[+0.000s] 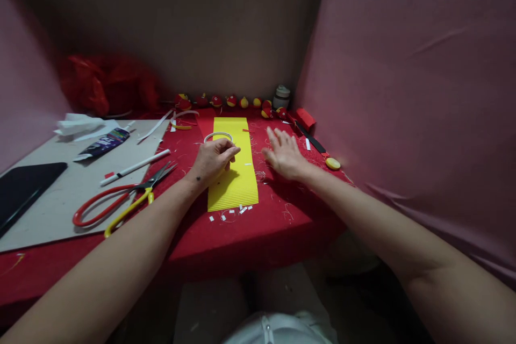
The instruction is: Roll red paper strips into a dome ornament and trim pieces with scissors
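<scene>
My left hand (217, 158) is closed in a pinch over the yellow corrugated sheet (234, 188). A thin white looped strip (218, 134) sticks up from behind its fingers, and its lower part is hidden by the hand. My right hand (284, 156) is held with its fingers spread, just right of the sheet and near the red cloth (298, 199); nothing is in it. Small white scraps (231, 212) lie along the sheet's near edge, with loose threads around them. To the left rest scissors (141, 187) with one red and one yellow handle, blades partly apart.
A grey board (48, 145) at left bears a white pen-like stick (135, 167), a dark tube (102, 144) and a black flat device (28, 188). Several red and yellow balls (231, 100) line the back beside a jar (281, 97). A tape measure (332, 163) sits at right.
</scene>
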A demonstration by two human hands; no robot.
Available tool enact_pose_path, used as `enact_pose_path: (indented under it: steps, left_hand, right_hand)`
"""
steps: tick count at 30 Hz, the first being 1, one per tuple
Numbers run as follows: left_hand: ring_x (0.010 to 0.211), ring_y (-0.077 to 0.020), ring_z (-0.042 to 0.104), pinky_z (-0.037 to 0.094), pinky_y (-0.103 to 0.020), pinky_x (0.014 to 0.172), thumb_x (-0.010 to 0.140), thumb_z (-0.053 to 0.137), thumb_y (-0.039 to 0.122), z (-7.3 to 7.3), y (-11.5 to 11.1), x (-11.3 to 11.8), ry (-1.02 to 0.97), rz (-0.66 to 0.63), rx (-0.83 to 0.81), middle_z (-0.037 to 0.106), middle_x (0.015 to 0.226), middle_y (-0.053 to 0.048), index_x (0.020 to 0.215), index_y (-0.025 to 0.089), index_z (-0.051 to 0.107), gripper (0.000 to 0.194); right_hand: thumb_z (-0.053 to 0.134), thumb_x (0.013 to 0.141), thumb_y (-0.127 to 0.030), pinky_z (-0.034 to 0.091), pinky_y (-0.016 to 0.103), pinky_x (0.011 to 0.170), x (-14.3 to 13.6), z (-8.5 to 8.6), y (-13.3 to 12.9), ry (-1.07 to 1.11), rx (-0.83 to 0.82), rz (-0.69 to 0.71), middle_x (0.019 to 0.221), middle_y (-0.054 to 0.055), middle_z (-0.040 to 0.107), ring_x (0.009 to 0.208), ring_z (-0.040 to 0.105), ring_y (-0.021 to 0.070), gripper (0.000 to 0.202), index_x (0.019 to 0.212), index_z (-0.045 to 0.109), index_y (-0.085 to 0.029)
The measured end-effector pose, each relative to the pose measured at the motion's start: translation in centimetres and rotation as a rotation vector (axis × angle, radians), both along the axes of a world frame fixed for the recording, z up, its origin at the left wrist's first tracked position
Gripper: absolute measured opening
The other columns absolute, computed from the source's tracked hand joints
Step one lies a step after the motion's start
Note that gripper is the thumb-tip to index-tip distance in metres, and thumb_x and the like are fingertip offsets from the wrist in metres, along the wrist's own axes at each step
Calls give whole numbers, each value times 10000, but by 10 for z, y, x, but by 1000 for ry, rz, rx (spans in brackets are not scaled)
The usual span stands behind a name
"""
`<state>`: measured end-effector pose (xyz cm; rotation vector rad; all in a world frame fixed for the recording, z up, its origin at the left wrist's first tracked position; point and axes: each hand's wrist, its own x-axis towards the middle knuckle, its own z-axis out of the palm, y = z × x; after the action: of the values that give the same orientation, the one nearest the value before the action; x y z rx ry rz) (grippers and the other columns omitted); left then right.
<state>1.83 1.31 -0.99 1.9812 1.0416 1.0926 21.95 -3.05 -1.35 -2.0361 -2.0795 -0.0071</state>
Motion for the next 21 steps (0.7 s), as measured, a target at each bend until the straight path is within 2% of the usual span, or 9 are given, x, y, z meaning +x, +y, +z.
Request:
enact_pose_path:
  steps: [4,7,9,11,13,17,19,21]
  left_hand:
    - [326,-55,408,320,-195,382,762,588,255,1,-4,1,18,1,-17,503,404,57,594,166,549,194]
    - [321,-54,404,318,-190,377,759,593,266,-1,-4,0,27,7,-11,501,396,61,596,167,553,195]
    - [323,-55,410,320,-187,378,758,594,277,-2,-4,0,25,9,-10,503,394,60,606,168,561,190]
    - [320,-55,405,318,-187,377,760,589,288,-1,-5,0,24,11,-20,498,390,62,608,168,561,195]
    - [321,-56,405,317,-188,378,757,588,301,0,-7,1,26,17,-22,492,387,63,600,170,553,208]
    - [332,-63,411,324,-197,395,750,585,325,2,-8,1,39,22,3,489,388,64,587,176,547,224]
    - [345,-67,419,333,-202,409,752,578,328,2,-6,0,42,31,24,492,395,59,585,177,548,227]
    - [364,-71,436,340,-205,423,757,570,329,0,-3,-2,43,48,47,501,413,52,593,176,555,225]
  right_hand:
    - [155,856,-660,20,548,1070,-2,-17,-5,-58,-119,31,1527,89,97,1385,3,321,752,1462,91,-219]
    - [134,854,-665,51,549,1069,-1,-3,-1,-3,-183,16,1524,113,95,1383,32,332,774,1464,77,-191]
    - [94,865,-648,93,518,1077,1,12,2,56,-131,-10,1520,129,102,1382,69,321,768,1465,35,-173]
    - [73,870,-639,98,505,1081,1,17,1,70,-48,-10,1524,111,98,1386,63,305,744,1464,11,-196]
    - [125,865,-652,52,518,1082,0,9,-3,35,-17,36,1528,85,91,1389,24,300,741,1462,16,-227]
    - [179,851,-672,43,560,1062,-4,-16,-8,16,-101,81,1520,121,116,1381,45,336,775,1463,83,-206]
    - [184,866,-648,65,556,1060,-1,-13,-9,64,-96,78,1516,133,125,1381,61,331,760,1463,80,-190]
    - [175,911,-561,131,515,1063,7,1,-14,139,-26,53,1507,134,164,1377,123,294,684,1463,64,-174]
